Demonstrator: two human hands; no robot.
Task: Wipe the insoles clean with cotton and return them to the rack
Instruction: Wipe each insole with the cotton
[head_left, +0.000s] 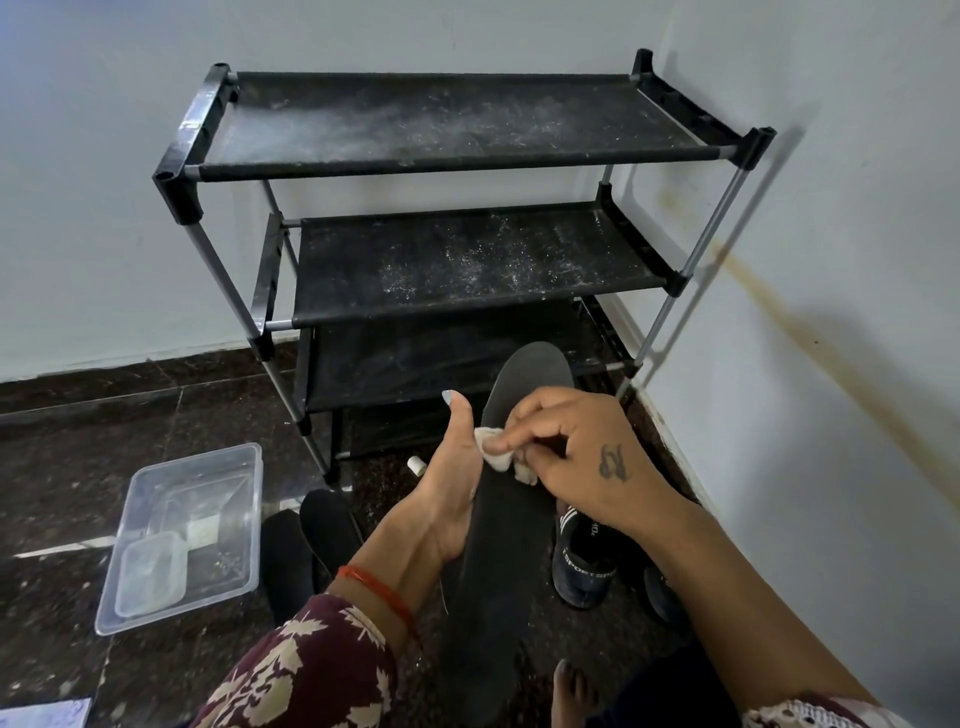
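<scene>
Hands: left grips a long dark insole, right pinches white cotton against it.

Clear tub: on the dark floor, left, a smaller container inside it.
Shoe: dark blue, white lettering, on the floor by the white wall.
Small white cylinder: on the floor.

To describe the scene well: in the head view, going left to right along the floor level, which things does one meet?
Clear plastic tub → two dark insoles on the floor → left hand → cotton → right hand → dark sports shoe.
</scene>
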